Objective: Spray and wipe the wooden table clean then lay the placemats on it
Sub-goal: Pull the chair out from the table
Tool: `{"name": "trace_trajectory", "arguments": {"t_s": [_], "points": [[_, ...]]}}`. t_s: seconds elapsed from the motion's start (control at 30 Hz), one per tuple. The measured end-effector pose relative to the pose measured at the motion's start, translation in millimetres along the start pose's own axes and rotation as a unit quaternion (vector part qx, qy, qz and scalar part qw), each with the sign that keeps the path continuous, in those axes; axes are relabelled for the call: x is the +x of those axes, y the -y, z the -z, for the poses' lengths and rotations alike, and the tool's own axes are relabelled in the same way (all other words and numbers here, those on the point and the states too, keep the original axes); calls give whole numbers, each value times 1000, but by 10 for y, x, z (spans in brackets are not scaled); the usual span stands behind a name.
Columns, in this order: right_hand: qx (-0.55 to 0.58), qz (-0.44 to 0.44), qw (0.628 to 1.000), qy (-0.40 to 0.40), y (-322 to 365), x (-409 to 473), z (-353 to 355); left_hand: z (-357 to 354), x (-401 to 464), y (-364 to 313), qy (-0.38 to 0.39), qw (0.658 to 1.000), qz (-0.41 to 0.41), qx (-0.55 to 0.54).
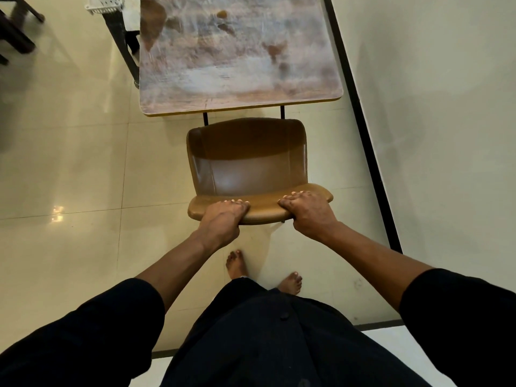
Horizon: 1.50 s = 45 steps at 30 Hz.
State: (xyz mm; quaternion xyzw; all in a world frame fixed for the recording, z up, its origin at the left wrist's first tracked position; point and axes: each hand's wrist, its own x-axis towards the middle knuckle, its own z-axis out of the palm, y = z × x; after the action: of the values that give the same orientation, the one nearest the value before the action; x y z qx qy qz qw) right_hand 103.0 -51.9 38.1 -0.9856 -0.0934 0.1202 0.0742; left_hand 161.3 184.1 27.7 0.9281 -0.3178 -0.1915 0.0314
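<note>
Head view, looking down. A brown padded chair (247, 163) stands on the pale tiled floor (69, 169), its seat facing the wooden counter (237, 57) and its backrest nearest the person; the chair lies between the person and the counter's near edge. Two dark chair legs show in the gap below that edge. The counter top is streaked with whitish, smeared film over brown wood. To its left, a dark frame carries a white basket (104, 4), only partly in view; dark furniture legs (16, 29) stand at the far left. A black strip (363, 129) runs along the floor at the foot of the pale wall on the right.

Both arms reach forward, in dark sleeves pushed up past the forearm. The left hand (222, 219) grips the top edge of the backrest, fingers curled over the front. The right hand (310, 210) grips the same edge further right, fingers likewise curled over. The hands are apart, each clamped on the backrest. Bare feet stand just behind the chair.

The counter lies well beyond the hands, past the chair seat.
</note>
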Motion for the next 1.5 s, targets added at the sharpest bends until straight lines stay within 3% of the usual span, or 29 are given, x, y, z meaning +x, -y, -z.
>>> {"name": "trace_trajectory", "arguments": {"t_s": [1.5], "points": [[2,-8,1000,21,41,77,-32,91,-1,110,20,999,-30,-21]]}}
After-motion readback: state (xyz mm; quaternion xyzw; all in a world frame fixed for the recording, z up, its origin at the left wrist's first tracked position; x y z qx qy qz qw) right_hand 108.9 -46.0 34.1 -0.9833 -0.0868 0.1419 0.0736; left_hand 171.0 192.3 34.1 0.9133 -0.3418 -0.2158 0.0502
